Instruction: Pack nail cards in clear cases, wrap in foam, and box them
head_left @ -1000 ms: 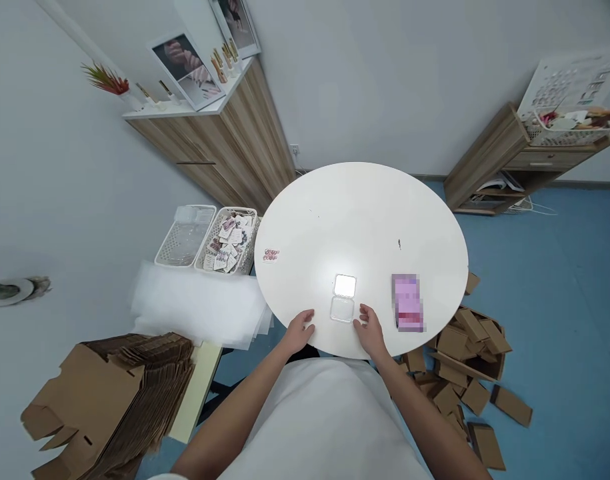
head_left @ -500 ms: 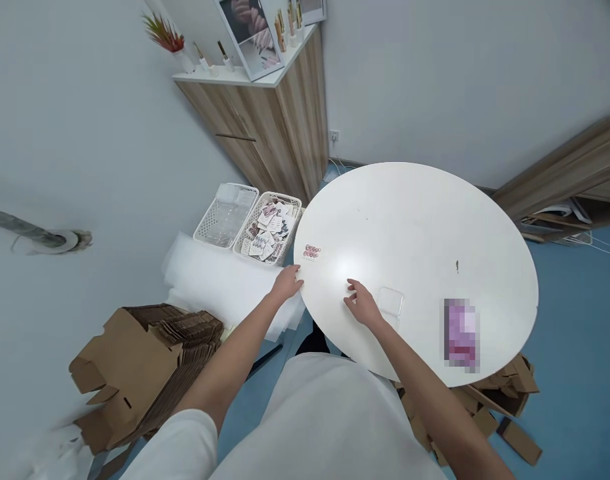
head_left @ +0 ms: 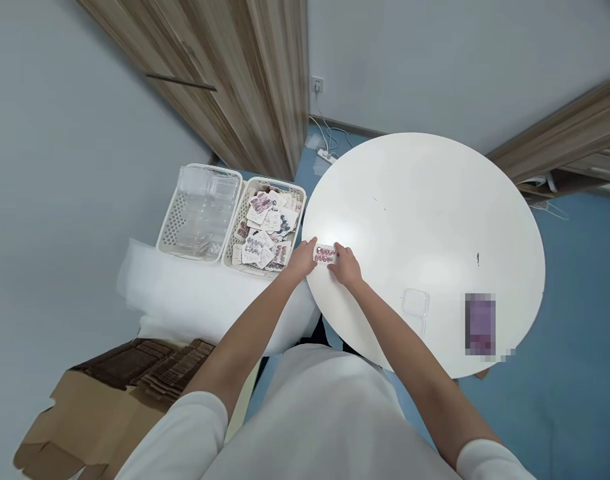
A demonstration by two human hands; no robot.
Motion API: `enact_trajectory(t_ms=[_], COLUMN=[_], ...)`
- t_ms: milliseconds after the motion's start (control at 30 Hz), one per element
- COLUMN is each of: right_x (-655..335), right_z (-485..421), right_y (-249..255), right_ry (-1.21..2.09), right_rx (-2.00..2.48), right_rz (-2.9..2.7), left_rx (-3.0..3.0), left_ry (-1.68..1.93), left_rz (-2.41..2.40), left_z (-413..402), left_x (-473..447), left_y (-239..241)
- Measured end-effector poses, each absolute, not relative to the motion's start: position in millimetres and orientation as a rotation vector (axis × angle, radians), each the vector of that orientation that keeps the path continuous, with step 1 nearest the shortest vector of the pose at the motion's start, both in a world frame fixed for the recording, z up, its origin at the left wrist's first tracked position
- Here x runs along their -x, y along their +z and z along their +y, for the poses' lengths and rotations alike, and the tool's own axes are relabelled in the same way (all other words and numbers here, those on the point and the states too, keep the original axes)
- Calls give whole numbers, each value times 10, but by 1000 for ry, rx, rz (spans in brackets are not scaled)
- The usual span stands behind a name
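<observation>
A small white card of press-on nails point(head_left: 325, 254), with two rows of reddish-pink shapes, is at the left side of the round white table point(head_left: 409, 193). My left hand point(head_left: 303, 260) pinches its left edge, and my right hand point(head_left: 347, 267) has its fingers closed at the right edge. Whether the card is lifted or rests on the table I cannot tell. To the right of my right hand lies a clear plastic case point(head_left: 415, 303), its lid part folded out towards me and partly behind my forearm.
Left of the table stand a white basket of nail cards point(head_left: 228, 248) and another with clear plastic cases point(head_left: 165, 230). White foam sheeting point(head_left: 199, 293) and stacked cardboard boxes point(head_left: 79, 413) are nearer me. A blurred purple item point(head_left: 481, 323) lies on the table's right.
Both hands have come together at the nail card, my right hand moving left and forward from beside the clear case. The view has tilted down and shifted left.
</observation>
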State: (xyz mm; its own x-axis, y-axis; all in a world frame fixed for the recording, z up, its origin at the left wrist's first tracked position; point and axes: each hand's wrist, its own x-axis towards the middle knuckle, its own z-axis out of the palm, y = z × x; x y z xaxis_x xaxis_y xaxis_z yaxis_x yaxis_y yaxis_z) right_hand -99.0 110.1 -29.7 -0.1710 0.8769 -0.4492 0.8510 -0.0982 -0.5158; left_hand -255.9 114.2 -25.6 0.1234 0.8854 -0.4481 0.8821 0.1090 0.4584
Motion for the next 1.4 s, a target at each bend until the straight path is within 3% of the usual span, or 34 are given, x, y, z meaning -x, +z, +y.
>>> enact_trajectory(t_ms=[200, 700, 1033, 1400], right_x=[1025, 578, -385, -1454], right_z=[1070, 612, -154, -955], right_y=[-317, -180, 90, -164], right_ry=[1063, 1077, 1042, 1122], right_rx=[2045, 1632, 1633, 1658], right_rz=[-2066, -1978, -1892, -1808], left_rx=[-1768, -1858, -1910, -1931], left_ry=[146, 464, 513, 303], left_rz=[1640, 1381, 1189, 1150], left_z=[1071, 720, 130, -516], left_x=[2593, 2431, 1579, 552], left_y=[-322, -159, 30, -58])
